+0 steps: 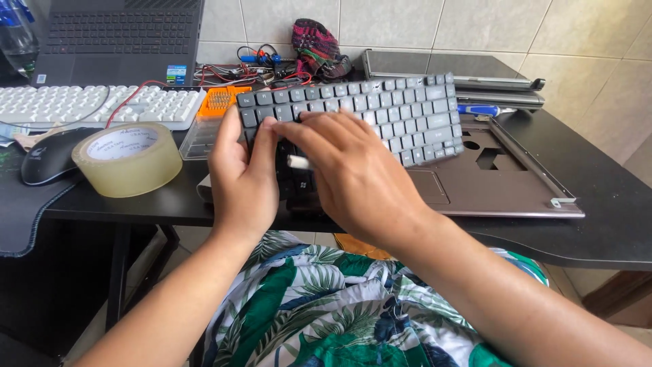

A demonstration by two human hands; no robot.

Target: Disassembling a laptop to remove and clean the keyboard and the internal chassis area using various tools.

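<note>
Left hand (241, 180) grips loose keyboard (367, 115) tilted above open laptop base (502, 183); right hand (353, 173) pinches white tool (297, 162) against keys; keyboard lifted out, not reseated.

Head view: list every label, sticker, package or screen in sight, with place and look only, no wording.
Sticker: small blue rectangle on the dark laptop's palm rest, far left.
Tape roll: clear brownish ring, its white round core label printed; left of the left hand.
Bit case: clear plastic box, orange insert, behind that hand.
No lit screen shows.
</note>
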